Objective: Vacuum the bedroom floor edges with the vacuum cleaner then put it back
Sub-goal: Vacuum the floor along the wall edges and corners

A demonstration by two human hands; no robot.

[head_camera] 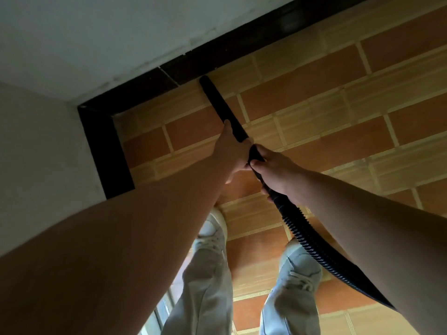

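Observation:
A black vacuum nozzle [217, 100] slants up and left, its tip touching the floor where the tiles meet the dark skirting [217, 61]. My left hand [232, 151] is closed around the lower end of the nozzle. Just behind it my right hand [275, 175] grips the black ribbed hose [304, 240], which runs down to the lower right and out of view behind my right forearm. The vacuum cleaner's body is not visible.
The floor has orange and tan tiles [314, 112]. White walls [96, 44] meet in a corner at the upper left, lined with dark skirting. My two legs in light trousers and pale shoes [212, 235] stand below the hands.

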